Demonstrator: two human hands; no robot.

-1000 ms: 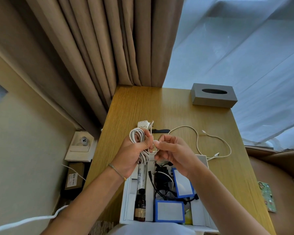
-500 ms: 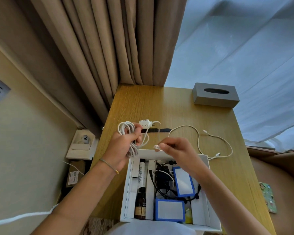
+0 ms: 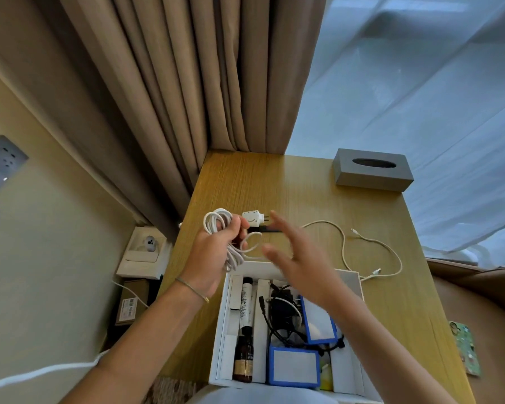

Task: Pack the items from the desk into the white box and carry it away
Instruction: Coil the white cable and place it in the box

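Left hand (image 3: 216, 252) clenching coiled white cable (image 3: 219, 232), plug (image 3: 252, 218) pointing right, right hand (image 3: 298, 258) released, fingers spread

Single head-worn wide-angle view, looking forward and steeply down from close above the desk (image 3: 274, 185); white box (image 3: 220, 330) nearest, curtains (image 3: 187, 83) at far edge.

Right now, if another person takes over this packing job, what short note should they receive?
Left hand: closed around the coiled white cable with its plug, held above the desk.
Right hand: open, holding nothing, over the far edge of the white box.
Done: a marker, a brown bottle, black cables and two blue-edged items are in the box.
Left: put in the coil, pack the loose cable from the desk, carry the box away.
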